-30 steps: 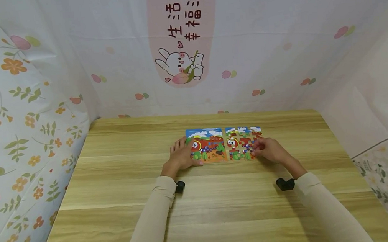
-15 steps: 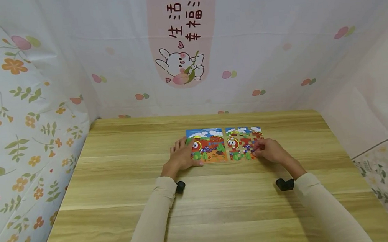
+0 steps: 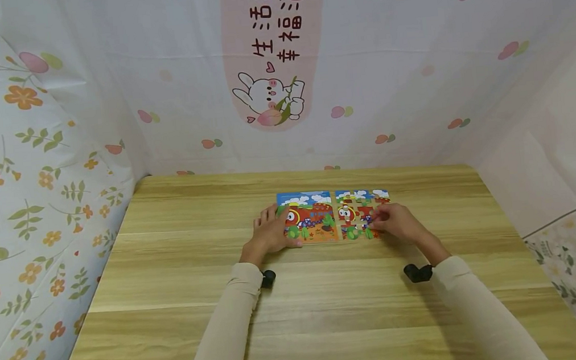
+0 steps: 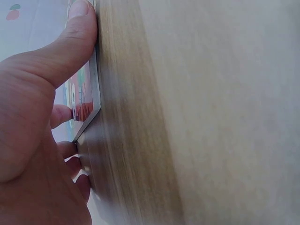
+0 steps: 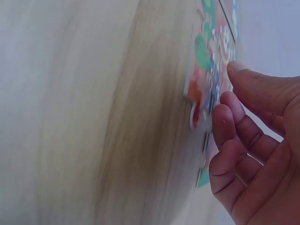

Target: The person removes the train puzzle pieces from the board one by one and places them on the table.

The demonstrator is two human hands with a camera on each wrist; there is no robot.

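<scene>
On the far part of the table lies a picture board [image 3: 311,215] with a red train, clouds and trees. My left hand [image 3: 270,231] holds its near left corner, thumb along the near edge and fingers by the left side, as the left wrist view confirms. To the board's right sit several jigsaw pieces [image 3: 346,214] in rows, with wood-coloured gaps between them, forming a similar train picture. My right hand [image 3: 397,222] is at their right side, fingers loosely curled. In the right wrist view the thumb and fingers [image 5: 224,123] stand apart, with no piece visible between them. The hand hides some right-side pieces.
The wooden table [image 3: 300,316] extends toward the person. A white printed cloth [image 3: 177,87] hangs just behind its far edge, and a floral cloth [image 3: 49,212] is at the left. Small black devices [image 3: 418,272] are worn on both wrists.
My right hand has shifted slightly left and up over the pieces, with its forearm moving a little left. The left hand stays on the board.
</scene>
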